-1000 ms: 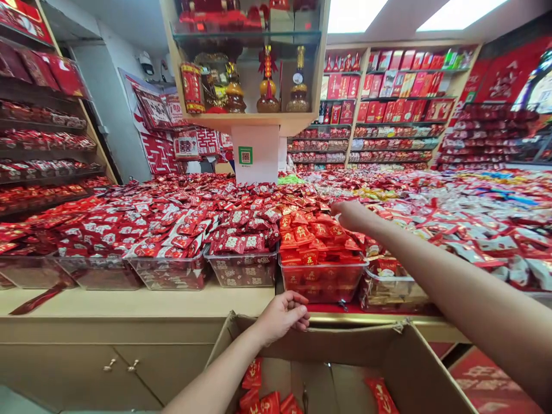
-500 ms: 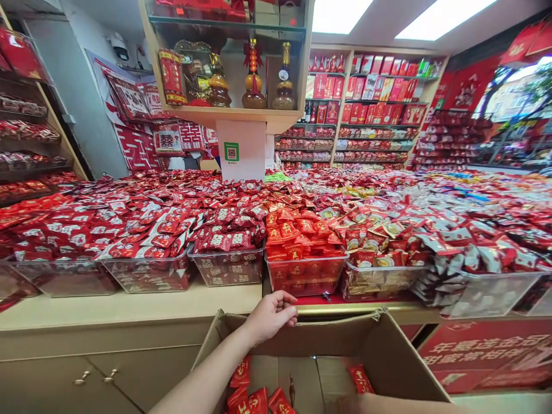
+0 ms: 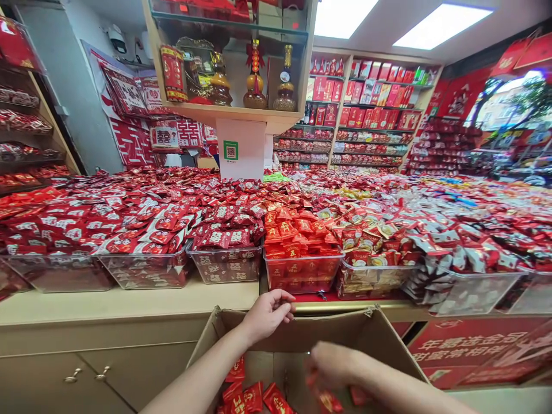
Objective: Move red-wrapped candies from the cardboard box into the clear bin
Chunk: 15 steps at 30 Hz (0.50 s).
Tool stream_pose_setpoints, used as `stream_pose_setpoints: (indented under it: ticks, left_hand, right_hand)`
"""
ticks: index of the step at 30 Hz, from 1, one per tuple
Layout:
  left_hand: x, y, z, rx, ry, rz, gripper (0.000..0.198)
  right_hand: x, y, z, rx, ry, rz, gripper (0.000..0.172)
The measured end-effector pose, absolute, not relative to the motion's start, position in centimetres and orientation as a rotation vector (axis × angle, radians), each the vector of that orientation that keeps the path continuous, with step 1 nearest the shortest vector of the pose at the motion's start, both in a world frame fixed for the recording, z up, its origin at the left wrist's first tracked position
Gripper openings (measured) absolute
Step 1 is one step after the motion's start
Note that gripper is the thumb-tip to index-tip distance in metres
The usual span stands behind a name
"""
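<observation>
My left hand [image 3: 268,313] hovers over the far edge of an open cardboard box [image 3: 353,330], its fingers curled; no packet shows in them. Inside the box, my right hand [image 3: 330,365] is closed and blurred by motion, with a red packet [image 3: 328,401] hanging just below its fingers. More red packets with gold print [image 3: 253,397] lie on the box floor at the left. Beyond the box stands a clear bin [image 3: 302,275] heaped with bright red packets.
Further clear bins full of wrapped packets line the counter [image 3: 129,303] on both sides. A display cabinet [image 3: 228,115] with bottles overhangs the middle. Cabinet doors with knobs [image 3: 102,374] are at lower left.
My right hand has come further into view, moving left and up inside the box, now with a red packet at its fingers. My left hand has barely moved.
</observation>
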<state>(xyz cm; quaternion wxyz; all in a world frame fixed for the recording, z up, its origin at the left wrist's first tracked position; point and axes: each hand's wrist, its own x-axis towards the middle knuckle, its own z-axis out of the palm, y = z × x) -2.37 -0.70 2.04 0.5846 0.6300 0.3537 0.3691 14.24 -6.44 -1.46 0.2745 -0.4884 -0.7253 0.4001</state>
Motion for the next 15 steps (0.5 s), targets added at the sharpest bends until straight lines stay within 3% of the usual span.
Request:
stream_pose_setpoints:
  ticks: [3, 10, 15]
  left_hand:
    - [-2.2, -1.1, 2.4, 1.371, 0.746, 0.842, 0.028]
    - [-0.9, -2.6, 2.6, 1.328, 0.626, 0.505, 0.049]
    - [-0.5, -2.4, 2.4, 1.262, 0.705, 0.607, 0.047]
  right_hand:
    - [14.6, -4.8, 1.4, -1.257, -1.950, 1.135, 0.013]
    - [15.9, -4.2, 3.2, -1.143, -1.534, 1.206, 0.027]
    - [15.9, -3.9, 3.0, -1.056, -1.282, 1.337, 0.029]
